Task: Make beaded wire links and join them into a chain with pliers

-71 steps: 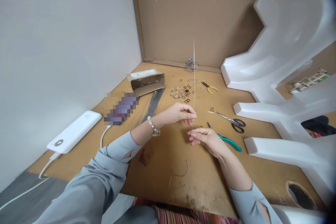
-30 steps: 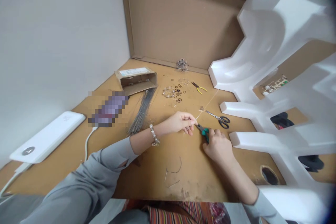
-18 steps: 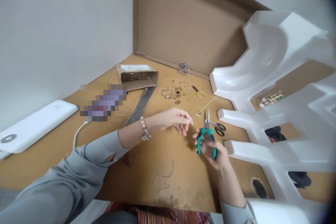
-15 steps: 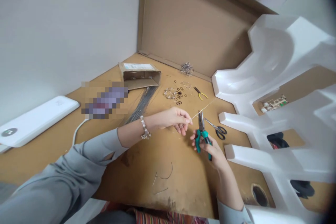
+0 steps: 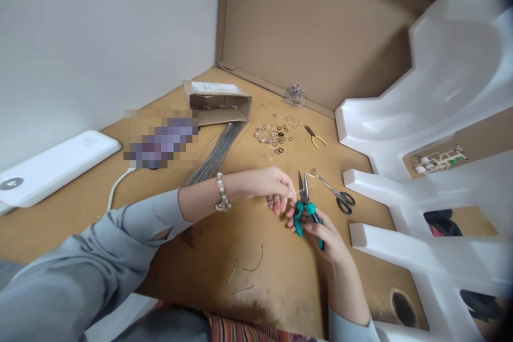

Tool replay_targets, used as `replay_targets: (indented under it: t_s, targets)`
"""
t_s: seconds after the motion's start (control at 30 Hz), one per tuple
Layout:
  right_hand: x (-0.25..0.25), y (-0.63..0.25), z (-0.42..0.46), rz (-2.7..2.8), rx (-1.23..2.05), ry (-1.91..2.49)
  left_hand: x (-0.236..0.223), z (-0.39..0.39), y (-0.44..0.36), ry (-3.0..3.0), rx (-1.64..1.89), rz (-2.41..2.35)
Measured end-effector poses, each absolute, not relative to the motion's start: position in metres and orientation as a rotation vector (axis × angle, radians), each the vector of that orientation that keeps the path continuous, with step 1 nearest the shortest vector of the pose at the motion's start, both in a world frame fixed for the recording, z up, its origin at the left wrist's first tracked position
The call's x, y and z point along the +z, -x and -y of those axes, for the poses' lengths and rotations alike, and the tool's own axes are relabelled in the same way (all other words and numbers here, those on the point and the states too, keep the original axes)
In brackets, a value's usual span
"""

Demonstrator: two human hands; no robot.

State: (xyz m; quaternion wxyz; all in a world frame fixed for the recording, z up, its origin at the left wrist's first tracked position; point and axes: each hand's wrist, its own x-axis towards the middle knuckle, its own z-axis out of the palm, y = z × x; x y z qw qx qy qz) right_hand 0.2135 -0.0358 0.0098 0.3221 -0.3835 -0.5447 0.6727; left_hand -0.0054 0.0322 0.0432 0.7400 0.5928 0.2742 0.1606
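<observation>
Between the thumb and fingers of my left hand is pinched a thin metal wire. One end sticks out to the left below the fingers; the other runs right to the pliers. My right hand grips long-nose pliers with green and black handles, their jaws apart and pointing away from me. The wire crosses near the base of the jaws; whether it lies between them I cannot tell. Scissors with black handles lie just beyond my right hand. Bent wire pieces lie on the table nearer to me.
A bundle of straight wires reaches out of a cardboard box. Dark rings, a clear bead loop, a wire tangle and yellow-handled pliers lie farther back. White foam packaging bounds the right; a power bank is left.
My left hand has turned the wire and drawn it back, so it now points left beneath the fingers. The plier jaws have opened wider and come closer to my left hand. The view has shifted slightly.
</observation>
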Motion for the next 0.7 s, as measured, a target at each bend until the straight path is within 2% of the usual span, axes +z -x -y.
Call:
replay_targets:
  t_s: [0.7]
  targets:
    - [0.0087, -0.2120, 0.0377, 1.376, 1.828, 0.957, 0.0448, -0.0299, 0.0040, -1.252, 0.314, -0.608]
